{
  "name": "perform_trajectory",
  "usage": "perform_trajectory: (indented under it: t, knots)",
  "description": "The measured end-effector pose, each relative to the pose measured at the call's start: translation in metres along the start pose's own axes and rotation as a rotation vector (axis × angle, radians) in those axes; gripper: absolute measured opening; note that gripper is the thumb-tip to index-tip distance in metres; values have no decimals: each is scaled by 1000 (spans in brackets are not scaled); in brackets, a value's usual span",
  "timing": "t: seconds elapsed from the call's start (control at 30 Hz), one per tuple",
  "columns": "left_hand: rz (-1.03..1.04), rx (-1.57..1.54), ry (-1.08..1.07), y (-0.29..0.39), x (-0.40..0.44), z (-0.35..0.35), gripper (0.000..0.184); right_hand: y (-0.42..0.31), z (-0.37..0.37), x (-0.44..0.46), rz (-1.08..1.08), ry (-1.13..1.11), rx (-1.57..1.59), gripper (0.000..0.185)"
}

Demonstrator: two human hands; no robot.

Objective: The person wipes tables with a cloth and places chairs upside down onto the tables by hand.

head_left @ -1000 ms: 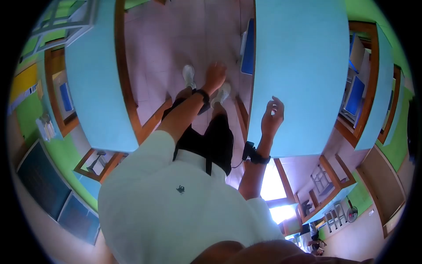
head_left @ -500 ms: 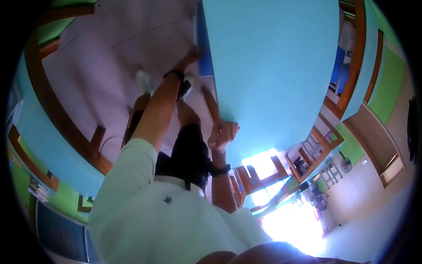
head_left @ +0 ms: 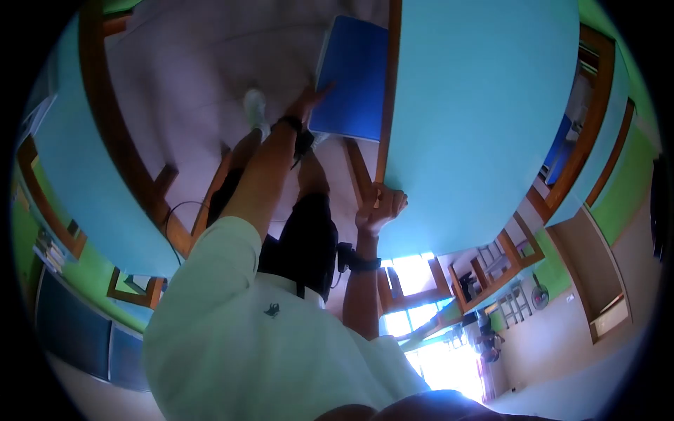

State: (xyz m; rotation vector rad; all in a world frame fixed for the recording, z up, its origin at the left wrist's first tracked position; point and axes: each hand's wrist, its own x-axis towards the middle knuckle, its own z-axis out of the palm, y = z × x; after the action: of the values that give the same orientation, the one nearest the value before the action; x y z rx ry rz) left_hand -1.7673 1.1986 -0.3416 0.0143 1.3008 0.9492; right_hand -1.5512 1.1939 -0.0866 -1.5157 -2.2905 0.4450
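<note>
A flat blue rectangular board with a pale edge juts out sideways from under the light-blue table. My left hand is closed on its near left edge, one digit lying over the top face. At the wooden rim of the same table, my right hand is curled into a fist against the edge and tabletop. Whatever lies inside those fingers, if anything, is hidden. Dark bands are on both wrists. The part of the board beneath the table cannot be seen.
Another light-blue table with a wooden rim stands to my left, a thin cable by it. Wooden legs stand under the near table. More blue items show under a table at right. Bright windows and a person are behind.
The blue board has come further out from under the table, with my left hand at its edge. The view has shifted, and the table appears further right. My right hand stays at the table edge.
</note>
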Motion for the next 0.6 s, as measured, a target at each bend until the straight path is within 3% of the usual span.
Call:
perform_trajectory:
  t: [0.07,0.1,0.2,0.27,0.3,0.43,0.6]
  knots:
    - [36,218,221,6,-22,-9,68,-6,1,3,-92,65,-80,9]
    - [37,252,214,9,-24,-20,68,-7,1,-2,-26,-15,-231,6]
    - [30,360,213,-23,-45,-48,80,-6,-3,0,-34,-27,-166,7]
    - [97,512,225,-3,-55,-53,59,-7,-4,4,-33,-32,-131,7]
    - [272,454,276,2,-70,-48,59,-3,-1,2,-37,-25,-149,8]
    - [119,537,252,24,-93,-49,68,-10,-7,2,-21,-40,-188,7]
    - [159,713,346,33,-115,-54,70,-18,-12,11,4,-35,-161,5]
